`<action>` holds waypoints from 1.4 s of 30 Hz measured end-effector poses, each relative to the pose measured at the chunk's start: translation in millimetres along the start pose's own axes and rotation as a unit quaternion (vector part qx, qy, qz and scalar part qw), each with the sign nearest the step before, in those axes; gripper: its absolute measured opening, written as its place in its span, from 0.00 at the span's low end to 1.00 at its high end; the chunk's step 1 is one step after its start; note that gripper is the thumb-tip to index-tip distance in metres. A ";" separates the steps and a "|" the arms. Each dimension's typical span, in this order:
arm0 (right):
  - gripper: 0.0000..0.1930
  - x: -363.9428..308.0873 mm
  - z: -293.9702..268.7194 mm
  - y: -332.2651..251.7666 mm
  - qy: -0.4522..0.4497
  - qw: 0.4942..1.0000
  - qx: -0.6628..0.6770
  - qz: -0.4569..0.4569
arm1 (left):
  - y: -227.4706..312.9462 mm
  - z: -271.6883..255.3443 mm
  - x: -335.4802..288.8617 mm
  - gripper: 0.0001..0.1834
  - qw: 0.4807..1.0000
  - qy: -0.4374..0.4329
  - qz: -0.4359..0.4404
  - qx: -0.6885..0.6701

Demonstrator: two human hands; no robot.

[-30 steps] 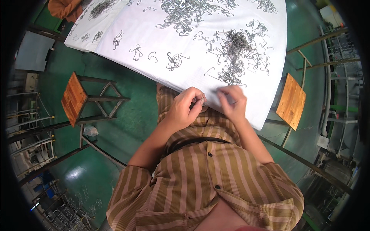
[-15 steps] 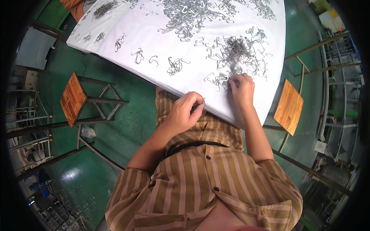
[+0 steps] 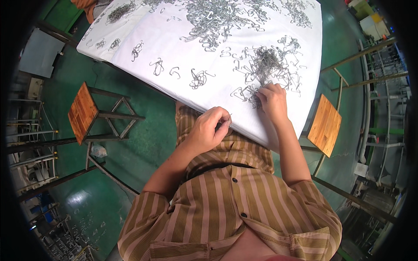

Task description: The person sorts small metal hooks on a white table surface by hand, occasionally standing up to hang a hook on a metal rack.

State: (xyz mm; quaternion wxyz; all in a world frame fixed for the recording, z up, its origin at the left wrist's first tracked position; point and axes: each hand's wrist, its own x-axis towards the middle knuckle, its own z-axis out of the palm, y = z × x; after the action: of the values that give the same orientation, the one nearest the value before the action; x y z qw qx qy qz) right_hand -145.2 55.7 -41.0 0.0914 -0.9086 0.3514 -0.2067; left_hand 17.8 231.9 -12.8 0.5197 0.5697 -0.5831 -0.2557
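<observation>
Hooks (image 3: 267, 62) lie tangled on the white table (image 3: 167, 43), the right hand (image 3: 274, 103) bent-fingered at their near edge; whether it grips one I cannot tell. The left hand (image 3: 210, 128) pinches a thin metal piece (image 3: 230, 115). Interlocked hooks could drag others along; a loose pinch could drop the piece

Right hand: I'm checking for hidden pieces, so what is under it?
Beside the right hand, thin metal hooks show on the white cloth; anything directly beneath the hand is covered.
</observation>
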 end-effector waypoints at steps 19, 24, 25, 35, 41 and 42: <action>0.03 -2.9 -10.5 5.9 0.048 0.792 0.534 0.292 | -6.9 3.3 -3.4 0.04 0.999 -0.029 0.007 0.011; 0.06 -2.0 -21.4 -7.8 -0.045 0.675 0.678 0.288 | -6.2 3.7 -2.1 0.04 0.999 -0.036 0.005 0.020; 0.06 -2.1 -21.4 -10.8 -0.062 0.659 0.691 0.291 | -5.7 3.7 -2.1 0.04 0.999 -0.037 0.000 0.017; 0.09 -8.3 2.0 -24.3 -0.100 0.657 0.676 0.319 | -8.2 4.5 -4.1 0.04 0.999 -0.033 0.004 0.019; 0.06 -12.5 15.6 -29.3 -0.089 0.835 0.466 0.279 | -7.3 5.7 -5.6 0.04 0.999 -0.036 -0.006 0.017; 0.05 -12.0 13.3 -32.3 -0.075 0.883 0.387 0.255 | -7.3 5.8 -6.0 0.04 0.999 -0.036 -0.007 0.021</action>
State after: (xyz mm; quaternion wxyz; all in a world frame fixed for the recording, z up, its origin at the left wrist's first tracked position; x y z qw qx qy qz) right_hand -128.0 87.9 -46.7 0.5109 -0.6932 0.4549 -0.2271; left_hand 14.4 234.2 -23.1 0.4847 0.5753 -0.6022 -0.2673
